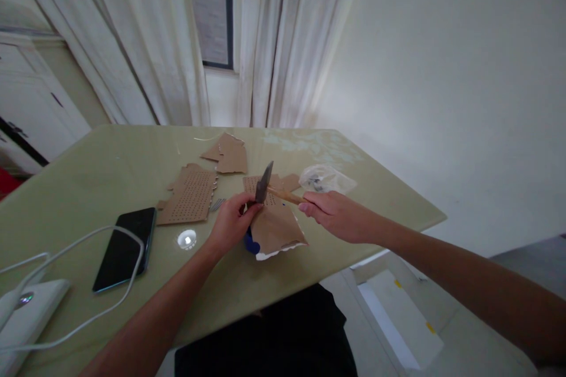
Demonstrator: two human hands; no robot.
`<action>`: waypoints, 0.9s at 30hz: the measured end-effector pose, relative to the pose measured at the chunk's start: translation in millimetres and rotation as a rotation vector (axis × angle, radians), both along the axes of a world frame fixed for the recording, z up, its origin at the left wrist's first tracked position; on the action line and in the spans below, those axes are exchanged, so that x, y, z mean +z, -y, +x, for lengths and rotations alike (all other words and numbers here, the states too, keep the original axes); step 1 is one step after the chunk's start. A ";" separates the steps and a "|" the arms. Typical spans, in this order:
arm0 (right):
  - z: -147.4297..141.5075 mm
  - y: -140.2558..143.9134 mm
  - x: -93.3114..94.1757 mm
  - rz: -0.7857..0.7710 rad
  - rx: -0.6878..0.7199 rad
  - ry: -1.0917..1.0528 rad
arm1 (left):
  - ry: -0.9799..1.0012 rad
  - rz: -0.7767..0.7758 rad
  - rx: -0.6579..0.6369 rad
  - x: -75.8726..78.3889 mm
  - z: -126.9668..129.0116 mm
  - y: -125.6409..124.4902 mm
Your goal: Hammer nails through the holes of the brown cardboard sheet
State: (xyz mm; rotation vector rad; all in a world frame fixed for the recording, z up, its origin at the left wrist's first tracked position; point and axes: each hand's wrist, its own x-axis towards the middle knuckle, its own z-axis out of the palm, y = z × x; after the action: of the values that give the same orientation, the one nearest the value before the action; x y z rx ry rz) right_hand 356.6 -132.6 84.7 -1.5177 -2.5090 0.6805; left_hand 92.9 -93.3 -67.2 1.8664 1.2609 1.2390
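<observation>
My right hand point(333, 215) is closed around the wooden handle of a hammer point(285, 193). The dark metal hammer head stands just above the fingertips of my left hand point(232, 221). Those fingers are pinched together over a piece of brown cardboard point(276, 230) with a torn white edge and rows of holes in its far part. What they pinch is too small and hidden to make out. A blue object point(252, 243) shows under the cardboard's left side. Beside my left fingers lie several thin grey nails point(218, 204).
A punched cardboard sheet point(190, 194) lies left of my hands, other cardboard scraps point(232, 154) farther back. A clear plastic bag point(327, 178) is behind my right hand. A phone point(126, 247), white cable point(137, 271) and white power strip point(39, 312) occupy the table's left side.
</observation>
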 end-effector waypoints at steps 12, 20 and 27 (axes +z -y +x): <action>1.5 3.3 -7.2 0.014 -0.049 -0.046 | 0.062 -0.028 -0.102 0.7 -7.4 -2.2; 5.6 7.3 -29.1 -0.060 -0.025 -0.008 | 0.049 -0.046 -0.138 -0.1 -8.7 -0.6; 12.5 8.5 -23.3 0.020 -0.131 -0.159 | 0.027 -0.047 -0.130 -3.0 -9.1 -0.1</action>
State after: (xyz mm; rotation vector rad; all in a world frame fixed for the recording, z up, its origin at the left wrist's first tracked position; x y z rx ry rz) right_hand 369.1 -141.1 61.4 -1.5402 -2.2720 0.7222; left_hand 83.8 -93.2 -70.2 1.8609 1.1259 1.1517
